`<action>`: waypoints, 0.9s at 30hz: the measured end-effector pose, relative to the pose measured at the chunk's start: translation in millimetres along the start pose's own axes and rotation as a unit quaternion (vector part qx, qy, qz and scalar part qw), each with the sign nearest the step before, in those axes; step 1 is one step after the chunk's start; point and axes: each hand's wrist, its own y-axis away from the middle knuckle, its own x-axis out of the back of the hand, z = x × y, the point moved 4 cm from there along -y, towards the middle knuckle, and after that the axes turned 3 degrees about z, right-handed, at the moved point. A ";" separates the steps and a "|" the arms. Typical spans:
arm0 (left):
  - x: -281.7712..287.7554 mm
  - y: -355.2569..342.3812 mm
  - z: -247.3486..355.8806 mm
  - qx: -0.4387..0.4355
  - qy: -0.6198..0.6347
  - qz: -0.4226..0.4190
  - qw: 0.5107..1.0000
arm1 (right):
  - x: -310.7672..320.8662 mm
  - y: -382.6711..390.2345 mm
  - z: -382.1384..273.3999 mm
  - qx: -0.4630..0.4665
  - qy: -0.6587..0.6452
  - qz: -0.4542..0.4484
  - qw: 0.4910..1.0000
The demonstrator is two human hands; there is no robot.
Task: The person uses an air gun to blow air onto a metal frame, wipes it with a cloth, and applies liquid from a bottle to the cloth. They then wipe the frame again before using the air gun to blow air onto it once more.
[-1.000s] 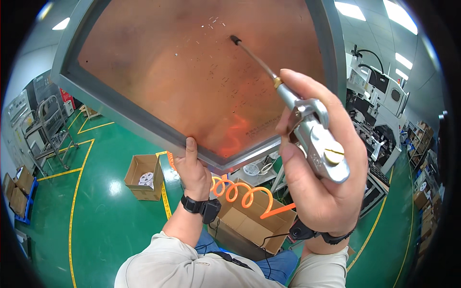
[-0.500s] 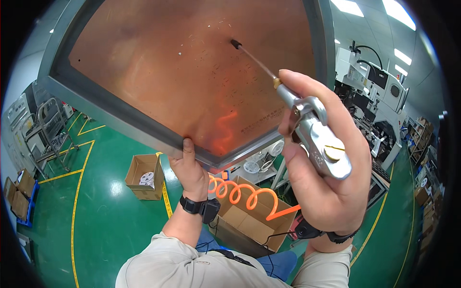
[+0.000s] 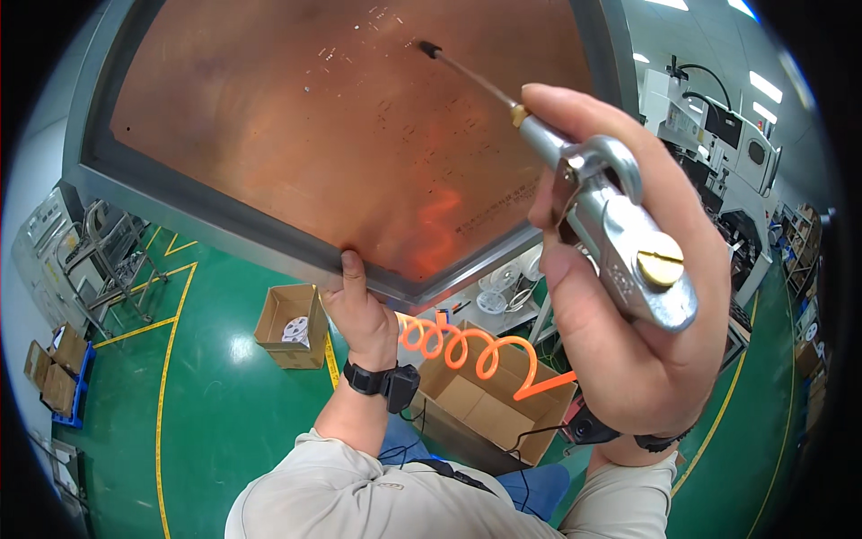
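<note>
My left hand [image 3: 357, 310] grips the lower edge of a large metal-framed stencil [image 3: 269, 171], its thumb over the frame and its fingers hidden behind. The stencil is held up and tilted, and its shiny copper-toned sheet shows groups of small slots and holes. In my right hand [image 3: 646, 296] is a silver air blow gun [image 3: 611, 220] with a brass screw, my fingers wrapped round its body. Its thin nozzle, tipped in black, points at the upper middle of the sheet; whether it touches cannot be told. An orange coiled air hose [image 3: 467, 346] runs behind my right wrist.
Below the stencil stands a large open cardboard box [image 3: 485, 404]. Left of it, a smaller cardboard box [image 3: 292, 328] holds a white reel. A metal cart [image 3: 112, 260] is at the far left, and white machines [image 3: 732, 135] line the right. Yellow tape lines mark the green floor.
The blow gun's body has shifted right and slightly down in view, while its black tip has moved up and left over the sheet. My left hand keeps its grip on the frame.
</note>
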 end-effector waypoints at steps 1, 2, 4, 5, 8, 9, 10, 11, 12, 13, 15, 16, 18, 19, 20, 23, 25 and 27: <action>-2.0 -0.7 1.3 -0.028 0.012 -0.025 0.999 | 0.3 -1.3 1.6 0.001 0.001 -0.002 1.000; -2.8 -1.0 1.9 -0.035 0.014 -0.023 0.999 | 1.5 -3.2 2.2 0.000 0.004 -0.001 1.000; -5.1 -0.8 3.0 -0.037 0.014 -0.025 0.999 | 2.8 -5.7 2.9 0.004 0.007 -0.008 1.000; -6.6 0.1 4.3 -0.031 0.013 -0.029 0.999 | 3.1 -6.9 3.1 0.005 0.008 -0.011 1.000; -12.3 1.5 9.5 -0.041 0.015 -0.016 0.999 | 4.2 -8.2 1.2 0.012 0.020 -0.006 1.000; -15.2 1.3 12.7 -0.047 0.017 -0.011 0.999 | 4.2 -9.0 0.2 0.014 0.028 0.002 1.000; -15.9 2.3 13.8 -0.044 0.019 -0.015 0.999 | 3.9 -8.8 -0.5 0.014 0.023 -0.002 1.000; -17.7 3.1 15.3 -0.040 0.022 -0.024 0.999 | 3.6 -9.7 -1.8 0.017 0.025 -0.001 1.000; -18.7 3.7 15.5 -0.033 0.028 -0.031 0.999 | 3.9 -10.0 -3.0 0.019 0.026 -0.001 0.999; -19.2 4.3 16.6 -0.040 0.027 -0.035 0.998 | 3.7 -10.9 -4.3 0.021 0.028 0.000 0.999; -19.5 4.9 17.0 -0.050 0.034 -0.047 0.997 | 4.7 -11.4 -7.4 0.009 0.035 0.001 0.999; -18.3 3.6 16.0 -0.040 0.028 -0.032 0.998 | 4.1 -11.8 -8.7 0.003 0.034 -0.003 0.999; -15.2 0.8 13.3 -0.015 0.019 -0.005 1.000 | 2.0 -12.1 -10.4 -0.003 0.036 -0.009 0.999; -15.7 0.3 13.4 -0.025 0.029 -0.017 0.999 | 1.3 -11.5 -10.5 -0.005 0.040 0.016 0.999; -15.4 0.1 13.2 -0.025 0.034 -0.015 0.999 | 2.3 -11.3 -10.5 -0.008 0.044 0.042 0.998; -14.8 0.4 12.4 -0.019 0.033 -0.017 0.999 | 0.1 -10.3 -9.2 -0.010 0.044 0.029 0.999; -14.2 1.4 13.2 -0.017 0.032 -0.020 0.999 | 1.2 -9.7 -8.8 -0.003 0.049 0.019 0.999; -15.2 1.9 13.9 -0.022 0.043 -0.035 0.998 | 3.0 -9.7 -8.6 0.009 0.054 0.016 0.998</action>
